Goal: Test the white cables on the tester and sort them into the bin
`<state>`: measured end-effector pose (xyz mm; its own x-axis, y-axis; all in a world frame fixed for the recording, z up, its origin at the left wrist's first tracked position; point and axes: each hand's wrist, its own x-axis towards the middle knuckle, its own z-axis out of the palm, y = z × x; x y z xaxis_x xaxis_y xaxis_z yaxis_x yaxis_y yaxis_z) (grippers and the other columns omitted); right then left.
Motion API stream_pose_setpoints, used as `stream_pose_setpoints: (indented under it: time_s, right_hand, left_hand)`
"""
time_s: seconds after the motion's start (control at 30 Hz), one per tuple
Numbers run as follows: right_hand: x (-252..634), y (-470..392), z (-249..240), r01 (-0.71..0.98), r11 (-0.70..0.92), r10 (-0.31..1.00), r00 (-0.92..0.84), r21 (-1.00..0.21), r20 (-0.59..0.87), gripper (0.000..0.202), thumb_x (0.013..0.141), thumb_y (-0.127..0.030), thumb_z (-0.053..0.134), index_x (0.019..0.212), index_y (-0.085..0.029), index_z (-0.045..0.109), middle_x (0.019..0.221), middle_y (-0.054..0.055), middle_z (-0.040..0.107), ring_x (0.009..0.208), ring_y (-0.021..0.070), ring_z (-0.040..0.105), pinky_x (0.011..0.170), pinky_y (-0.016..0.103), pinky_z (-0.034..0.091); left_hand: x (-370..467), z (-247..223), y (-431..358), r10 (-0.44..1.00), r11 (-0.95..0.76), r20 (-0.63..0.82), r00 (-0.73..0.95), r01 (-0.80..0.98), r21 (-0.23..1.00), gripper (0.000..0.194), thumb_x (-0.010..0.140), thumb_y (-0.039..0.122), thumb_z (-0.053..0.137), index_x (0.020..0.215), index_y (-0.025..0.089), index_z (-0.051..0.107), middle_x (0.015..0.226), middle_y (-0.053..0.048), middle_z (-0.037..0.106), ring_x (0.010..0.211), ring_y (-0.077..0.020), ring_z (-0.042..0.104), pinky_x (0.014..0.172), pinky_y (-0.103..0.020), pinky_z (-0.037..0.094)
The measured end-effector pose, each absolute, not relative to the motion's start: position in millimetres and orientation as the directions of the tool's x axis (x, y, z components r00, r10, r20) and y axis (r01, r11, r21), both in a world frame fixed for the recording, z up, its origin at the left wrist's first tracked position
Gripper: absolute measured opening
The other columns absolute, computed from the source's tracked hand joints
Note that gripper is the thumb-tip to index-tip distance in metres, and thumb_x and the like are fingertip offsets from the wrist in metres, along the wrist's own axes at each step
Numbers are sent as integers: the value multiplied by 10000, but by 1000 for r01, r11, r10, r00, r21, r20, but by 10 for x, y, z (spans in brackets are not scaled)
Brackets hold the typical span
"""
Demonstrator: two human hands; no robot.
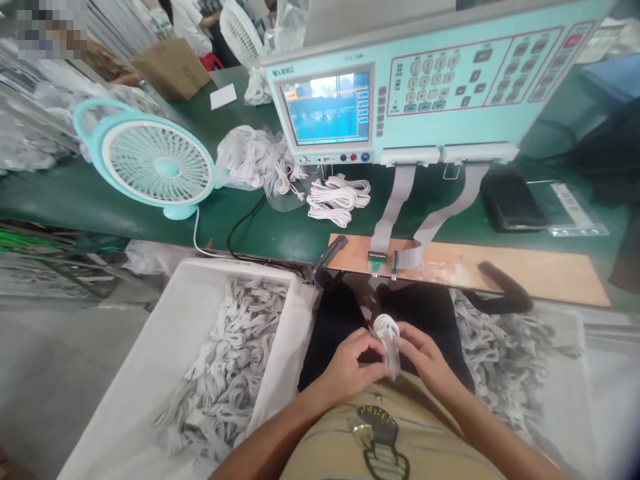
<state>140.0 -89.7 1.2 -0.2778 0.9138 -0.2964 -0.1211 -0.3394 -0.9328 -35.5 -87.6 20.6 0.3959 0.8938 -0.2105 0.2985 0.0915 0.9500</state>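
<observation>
A coiled white cable (387, 328) is held upright in front of my belly, over my lap. My left hand (351, 365) pinches its lower left side between thumb and fingers. From the other side, the fingers of my right hand (421, 352) close on the coil; its lower part is blurred. Beyond my hands, two small connector boards (377, 261) at the ends of grey ribbon cables (395, 207) rest on the wooden strip (545, 270) along the bench edge. The ribbons run up to a light-blue test instrument (425, 127) with a lit screen.
White bins of coiled cables stand at left (295, 313) and right (575, 393). On the green bench (250, 233) are a fan (167, 167), bagged cables (250, 157), loose cable bundles (337, 200) and a black case (513, 200). A black clamp (330, 260) grips the wooden strip. Another person stands far back.
</observation>
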Motion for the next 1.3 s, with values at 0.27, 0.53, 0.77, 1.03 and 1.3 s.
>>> stream_pose_setpoints:
  time_s: [0.27, 0.53, 0.77, 1.03, 1.3]
  right_hand:
    - [1512, -794, 16, -63, -339, 855, -437, -939, -280, 273, 879, -406, 475, 948, -171, 595, 894, 39, 579, 857, 213, 516, 784, 299, 418]
    - [1349, -926, -111, 135, -145, 957, -231, -980, -173, 234, 882, -380, 506, 1012, -193, 556, 894, 52, 581, 791, 196, 553, 708, 289, 461]
    - [1234, -915, 38, 396, 273, 917, -382, -877, 113, 219, 923, -170, 352, 1064, -179, 519, 871, 82, 537, 753, 183, 529, 655, 287, 439]
    - [1125, -958, -4, 418, 341, 849, -522, -842, 85, 164, 908, -127, 360, 954, -173, 510, 815, 63, 524, 705, 167, 504, 626, 271, 416]
    - [1246, -651, 13, 284, 113, 993, -51, -952, 103, 113, 903, -242, 460, 834, -185, 529, 728, 20, 504, 651, 155, 471, 600, 260, 383]
  left_hand:
    - [-303, 102, -689, 940, 59, -113, 321, 173, 983, 351, 717, 186, 628, 1048, 195, 512, 1083, -61, 495, 887, -151, 535, 660, -231, 476]
    - [-353, 67, -568, 914, 85, -167, 369, 228, 970, 120, 695, 182, 631, 766, 154, 540, 845, -19, 499, 760, -122, 512, 637, -218, 435]
    - [-467, 232, -551, 882, 182, -314, 352, 362, 914, 177, 629, 112, 619, 765, 167, 521, 765, 21, 476, 684, -96, 461, 591, -188, 372]
    - [-671, 236, -785, 780, 383, -534, 327, 425, 820, 104, 660, 124, 588, 761, 148, 585, 649, 18, 526, 592, -94, 476, 531, -188, 365]
    - [-330, 296, -400, 902, 241, -296, 314, 202, 949, 123, 759, 253, 564, 726, 142, 607, 717, -23, 586, 641, -116, 540, 598, -224, 447]
